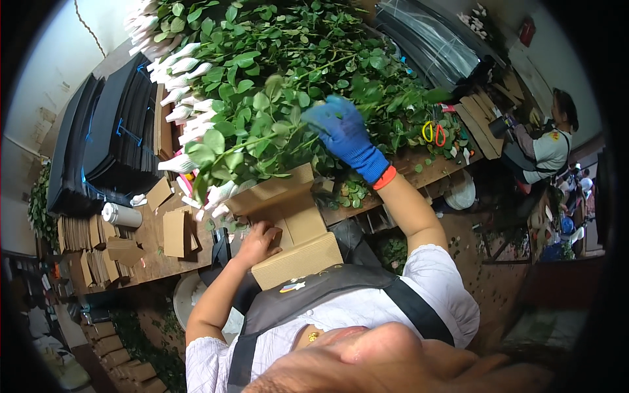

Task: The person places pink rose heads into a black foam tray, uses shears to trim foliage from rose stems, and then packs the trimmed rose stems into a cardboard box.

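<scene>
My right hand (339, 127), in a blue knit glove, is closed around the leafy stem of a rose (250, 142) above the pile. The flower head at the stem's left end (178, 163) is covered by a white mesh sleeve. My bare left hand (258, 243) rests with bent fingers on the inside of an unfolded corrugated cardboard wrap (297, 260) before my apron; it holds nothing that I can see. Many more green rose stems (304, 54) lie behind, their heads in white mesh sleeves (196, 105) towards the left.
Black sheets (118, 132) tied with blue cord stand at the left. A white lidded cup (122, 214) and small cardboard pieces (176, 233) lie on the wooden table (152, 263). Yellow-and-red-handled scissors (434, 133) lie on the right. Further right, a person (548, 142) works beside cardboard.
</scene>
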Demonstrator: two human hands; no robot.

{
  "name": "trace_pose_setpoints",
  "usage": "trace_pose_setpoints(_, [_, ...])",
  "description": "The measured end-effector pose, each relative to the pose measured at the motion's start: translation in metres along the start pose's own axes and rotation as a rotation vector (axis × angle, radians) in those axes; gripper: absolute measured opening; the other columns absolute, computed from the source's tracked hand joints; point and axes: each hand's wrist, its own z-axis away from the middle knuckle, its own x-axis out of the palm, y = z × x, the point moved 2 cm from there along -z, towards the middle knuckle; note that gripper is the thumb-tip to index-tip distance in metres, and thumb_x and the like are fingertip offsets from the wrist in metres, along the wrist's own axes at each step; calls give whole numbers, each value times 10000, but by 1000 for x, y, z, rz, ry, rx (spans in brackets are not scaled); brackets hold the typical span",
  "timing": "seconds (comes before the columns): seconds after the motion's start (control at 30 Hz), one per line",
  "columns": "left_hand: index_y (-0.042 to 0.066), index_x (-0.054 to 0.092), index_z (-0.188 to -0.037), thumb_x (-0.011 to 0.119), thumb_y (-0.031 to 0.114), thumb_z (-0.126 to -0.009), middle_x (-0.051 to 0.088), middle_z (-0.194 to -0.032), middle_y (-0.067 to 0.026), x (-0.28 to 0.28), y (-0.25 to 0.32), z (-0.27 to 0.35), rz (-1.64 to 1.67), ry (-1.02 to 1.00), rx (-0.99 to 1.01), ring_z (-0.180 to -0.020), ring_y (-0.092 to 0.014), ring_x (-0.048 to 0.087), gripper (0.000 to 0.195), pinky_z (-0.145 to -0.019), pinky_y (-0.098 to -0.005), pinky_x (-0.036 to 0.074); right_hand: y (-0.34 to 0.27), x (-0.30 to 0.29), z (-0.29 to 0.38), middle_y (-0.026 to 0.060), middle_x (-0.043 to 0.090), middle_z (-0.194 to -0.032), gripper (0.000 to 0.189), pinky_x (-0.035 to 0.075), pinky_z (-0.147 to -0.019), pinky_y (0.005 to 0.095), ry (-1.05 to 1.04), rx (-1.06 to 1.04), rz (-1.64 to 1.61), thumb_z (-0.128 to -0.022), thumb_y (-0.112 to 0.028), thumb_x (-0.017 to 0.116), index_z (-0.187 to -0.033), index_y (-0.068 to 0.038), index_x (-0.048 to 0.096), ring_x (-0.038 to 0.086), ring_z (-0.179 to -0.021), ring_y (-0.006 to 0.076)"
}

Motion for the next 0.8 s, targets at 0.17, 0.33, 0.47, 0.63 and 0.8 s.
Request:
trace_pose_setpoints(0.17, [108, 599, -1247, 819, 250, -748, 511, -1258, -165, -8, 5, -6, -12, -32, -1, -1164, -390, 503, 563, -981, -465, 475, 17, 62, 51, 95, 646, -877, 209, 502, -713, 444, -523, -106, 187, -843, -195, 666, -1047, -229, 701, 638, -852, 292])
trace_pose_setpoints(0.33, [99, 583, -1240, 825, 259, -743, 513, -1247, -170, -2, -2, 0, -24, -5, 16, -1162, -400, 510, 576, -986, -463, 475, 5, 22, 7, 95, 681, -924, 233, 525, -775, 451, -476, 26, -53, -869, -253, 664, -1091, -189, 687, 664, -882, 305])
trace_pose_setpoints(0.47, [109, 585, -1225, 838, 256, -729, 520, -1242, -165, -3, 1, 1, -31, -17, 20, -1145, -398, 521, 576, -980, -459, 480, 17, -3, -62, 87, 680, -1095, 357, 517, -898, 427, -47, 72, -34, -913, -255, 627, -1263, -181, 631, 649, -1003, 295])
trace_pose_setpoints(0.63, [83, 587, -1189, 824, 272, -746, 528, -1233, -175, -1, 2, 0, -18, -1, 61, -1129, -406, 522, 537, -958, -465, 479, 44, 62, -104, 91, 616, -1185, 350, 446, -993, 426, -2, -73, 182, -894, -329, 656, -1203, -163, 651, 560, -1146, 286])
trace_pose_setpoints(0.8, [85, 591, -1191, 825, 274, -749, 523, -1238, -178, 3, -1, 1, -17, 9, 43, -1133, -406, 519, 535, -954, -469, 481, 14, 39, -113, 39, 622, -1265, 194, 436, -1037, 430, 9, -112, 18, -894, -272, 654, -1068, -191, 679, 576, -1142, 272])
